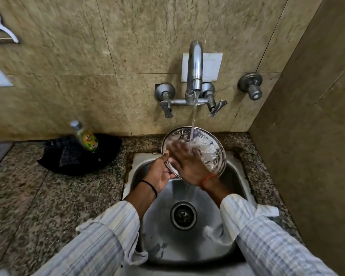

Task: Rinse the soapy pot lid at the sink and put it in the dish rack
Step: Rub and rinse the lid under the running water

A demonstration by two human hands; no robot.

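Observation:
A round steel pot lid [209, 148] with streaks of foam is held tilted over the back of the steel sink [233, 188]. A stream of water from the wall tap [195, 70] falls onto its face. My left hand [160, 173] grips the lid's lower left rim from beneath. My right hand [187, 163] lies flat on the lid's face with fingers spread, blurred by motion, right under the stream. No dish rack is in view.
A black tray [54, 156] with a dark scrub pad and a green dish soap bottle [87, 139] sits on the granite counter left of the sink. Two tap levers and a separate wall valve [251, 85] stick out above. A side wall closes in on the right.

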